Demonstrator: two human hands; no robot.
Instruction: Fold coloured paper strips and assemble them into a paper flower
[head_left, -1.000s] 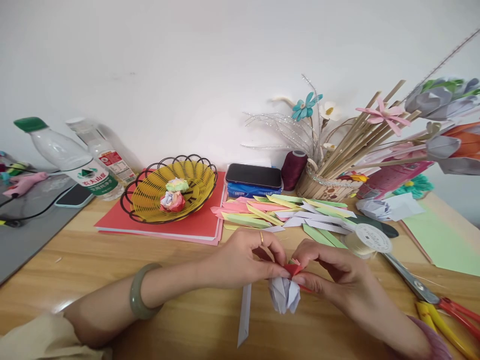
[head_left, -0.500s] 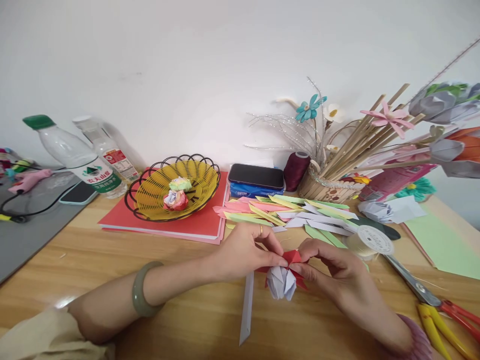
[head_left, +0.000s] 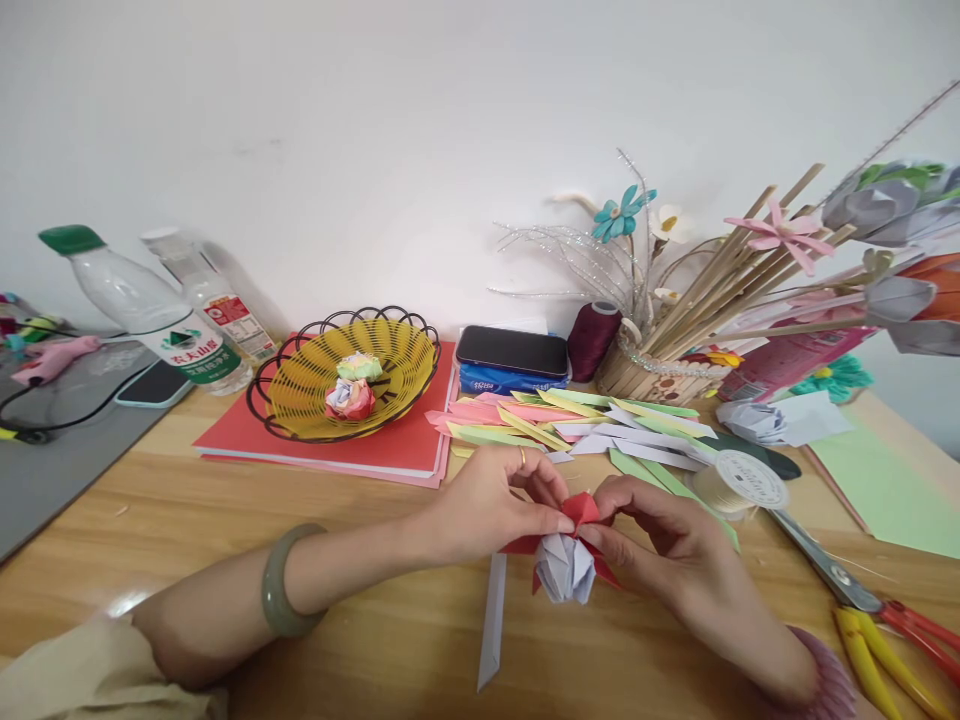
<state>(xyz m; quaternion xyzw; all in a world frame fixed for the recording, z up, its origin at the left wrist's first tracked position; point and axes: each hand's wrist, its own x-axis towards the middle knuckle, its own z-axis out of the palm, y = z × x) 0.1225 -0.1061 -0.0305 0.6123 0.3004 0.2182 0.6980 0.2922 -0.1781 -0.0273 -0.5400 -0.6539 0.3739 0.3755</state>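
Between my two hands is a folded paper flower (head_left: 565, 568) with a pale lilac-white ball of petals and red folded strips around it. My left hand (head_left: 517, 497) pinches a red strip from the left, thumb against the fingers. From the right, my right hand (head_left: 649, 530) grips the red paper close to the white petals. A pointed red fold (head_left: 580, 507) sticks up between my fingertips. Below my left hand, a loose folded white paper strip (head_left: 492, 625) lies on the wooden table (head_left: 360, 600). My fingers hide part of the red paper.
Behind my hands lie several folded paper strips (head_left: 592, 432). A yellow basket (head_left: 300, 390) with two paper balls stands on red paper (head_left: 225, 430), bottles (head_left: 184, 340) beside it. Scissors (head_left: 847, 585) and a thread spool (head_left: 739, 483) lie right, near a wooden flower holder (head_left: 652, 375).
The red fold between my fingertips has shifted slightly and shows more of its face. Both hands keep hold of the paper flower, almost in the same place.
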